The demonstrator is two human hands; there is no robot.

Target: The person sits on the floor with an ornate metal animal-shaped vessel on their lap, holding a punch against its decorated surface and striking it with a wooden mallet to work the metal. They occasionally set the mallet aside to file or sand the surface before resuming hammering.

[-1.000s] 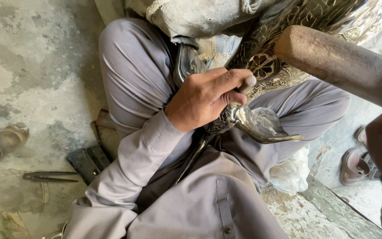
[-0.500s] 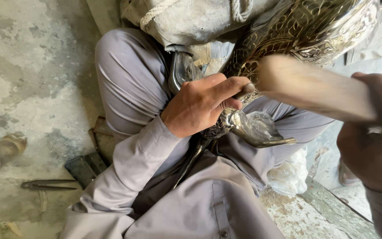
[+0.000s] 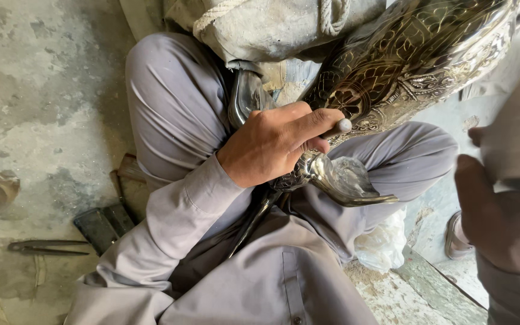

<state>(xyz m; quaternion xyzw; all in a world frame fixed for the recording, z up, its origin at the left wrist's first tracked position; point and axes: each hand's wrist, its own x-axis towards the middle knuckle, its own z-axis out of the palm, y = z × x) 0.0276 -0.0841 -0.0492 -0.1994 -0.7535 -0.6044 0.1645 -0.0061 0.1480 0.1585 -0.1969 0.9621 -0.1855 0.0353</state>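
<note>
Your left hand (image 3: 275, 147) is closed in a fist around a thin metal punch (image 3: 339, 127), whose rounded end shows past your forefinger. The punch tip sits against the engraved metal vessel (image 3: 416, 60), a large brass-coloured piece with dense floral and scale patterns, which lies across your lap and runs up to the upper right of the view. Below your left hand, the vessel's polished curved spout (image 3: 344, 180) projects over your right thigh.

Your right hand (image 3: 498, 216) is at the right edge, blurred. It grips the pale wooden handle of a mallet (image 3: 519, 141), raised well apart from the punch; the mallet head is out of view.

A grey cloth sack (image 3: 272, 27) bound with rope (image 3: 329, 15) lies behind the vessel, touching it. You sit cross-legged on a concrete floor (image 3: 31, 90). On the floor by your left elbow lie a dark flat block (image 3: 100, 225) and, just beside it, a pair of dark metal pliers (image 3: 46, 247). A sandal (image 3: 455, 235) lies near your right knee.
</note>
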